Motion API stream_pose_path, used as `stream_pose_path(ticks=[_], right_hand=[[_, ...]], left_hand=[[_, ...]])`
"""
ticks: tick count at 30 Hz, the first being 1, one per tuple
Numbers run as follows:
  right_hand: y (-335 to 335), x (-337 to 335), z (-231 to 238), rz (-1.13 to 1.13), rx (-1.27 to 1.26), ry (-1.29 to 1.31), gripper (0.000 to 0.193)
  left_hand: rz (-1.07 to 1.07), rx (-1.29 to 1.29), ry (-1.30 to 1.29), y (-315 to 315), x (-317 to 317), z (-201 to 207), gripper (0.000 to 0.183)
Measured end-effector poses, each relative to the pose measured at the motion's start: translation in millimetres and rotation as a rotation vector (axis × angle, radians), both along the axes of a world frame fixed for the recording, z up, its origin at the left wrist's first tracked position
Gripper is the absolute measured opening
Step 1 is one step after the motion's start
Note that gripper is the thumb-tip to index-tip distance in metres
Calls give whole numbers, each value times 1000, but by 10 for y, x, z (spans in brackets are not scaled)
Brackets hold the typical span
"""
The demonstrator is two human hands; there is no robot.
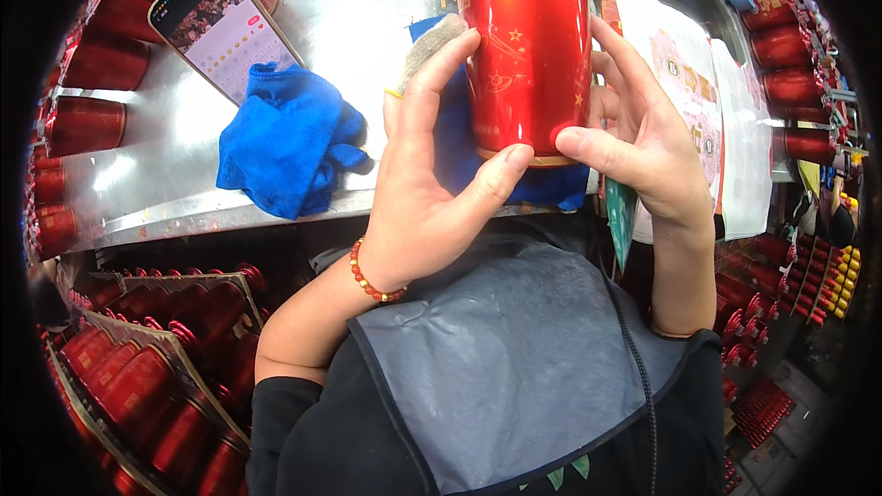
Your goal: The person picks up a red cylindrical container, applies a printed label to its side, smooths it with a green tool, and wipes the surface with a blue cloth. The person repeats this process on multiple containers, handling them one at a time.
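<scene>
A glossy red flask (525,46) with fine gold stars and line drawings stands between my hands, its top cut off by the picture's upper edge. My left hand (432,147), with a beaded bracelet at the wrist, grips the flask's left side, thumb at its lower rim. A greyish cloth cover (432,48) sits over one of that hand's fingers. My right hand (638,129) holds the right side, its thumb also near the bottom rim. Beneath the flask, a blue cloth (551,186) is spread at the table's edge.
Left on the metal table (156,184) lie a crumpled blue cloth (285,142) and a lit phone (220,32). Printed white paper bags (740,129) lie at the right. Cartons of red flasks (129,367) stand below left; more red cylinders (790,87) line the right side.
</scene>
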State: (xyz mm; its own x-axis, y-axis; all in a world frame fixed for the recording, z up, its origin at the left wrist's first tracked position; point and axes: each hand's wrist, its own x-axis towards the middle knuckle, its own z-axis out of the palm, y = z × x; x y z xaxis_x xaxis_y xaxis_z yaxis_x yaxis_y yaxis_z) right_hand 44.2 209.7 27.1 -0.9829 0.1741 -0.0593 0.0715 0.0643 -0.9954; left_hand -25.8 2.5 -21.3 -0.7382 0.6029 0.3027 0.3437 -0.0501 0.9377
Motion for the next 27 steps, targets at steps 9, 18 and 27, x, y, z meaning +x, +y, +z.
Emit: stream_pose_path(ticks=[9,18,27], right_hand=[[-5,-11,-15,-3,-48,-10,103],[14,-26,-15,2,-57,-31,106],[26,-35,-58,11,-57,-20,108]], left_hand=[[71,4,-78,73,90,89,82],[73,44,-98,32,93,19,85],[106,12,-140,89,146,59,88]])
